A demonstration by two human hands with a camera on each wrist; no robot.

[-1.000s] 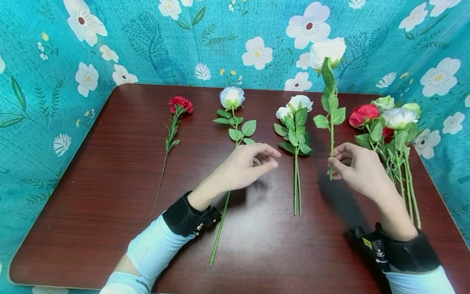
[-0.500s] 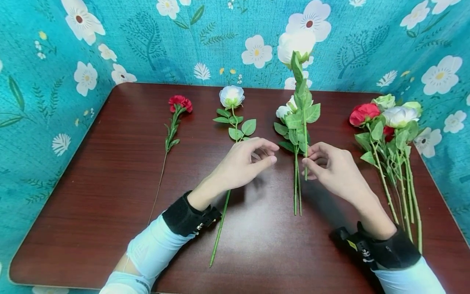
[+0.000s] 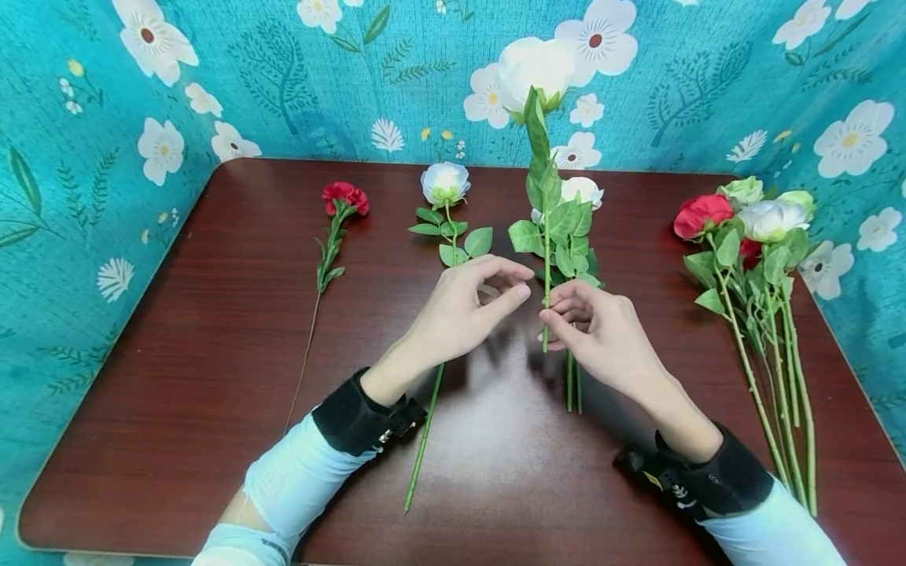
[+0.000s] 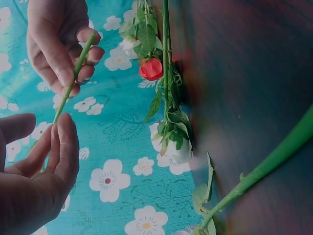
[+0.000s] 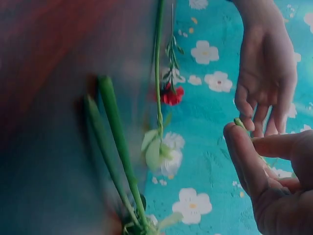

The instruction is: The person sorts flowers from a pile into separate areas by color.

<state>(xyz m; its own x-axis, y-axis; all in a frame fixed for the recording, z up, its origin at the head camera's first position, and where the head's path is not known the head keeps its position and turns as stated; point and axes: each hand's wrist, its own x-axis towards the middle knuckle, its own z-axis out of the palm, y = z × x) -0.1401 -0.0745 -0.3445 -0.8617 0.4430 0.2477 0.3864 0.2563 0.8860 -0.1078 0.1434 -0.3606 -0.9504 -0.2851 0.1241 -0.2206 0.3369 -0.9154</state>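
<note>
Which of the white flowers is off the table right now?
The tall white rose pinched upright by the right hand; the other white ones lie flat on the table.

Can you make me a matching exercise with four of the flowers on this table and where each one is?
Things:
1. red carnation
2. tall white rose
3. bunch of roses
4. single white rose

Places:
A. lying at the table's right edge
B. held upright by the right hand
C. lying farthest left
D. lying with its stem passing under the left hand

Pairs: 1-C, 2-B, 3-A, 4-D
</note>
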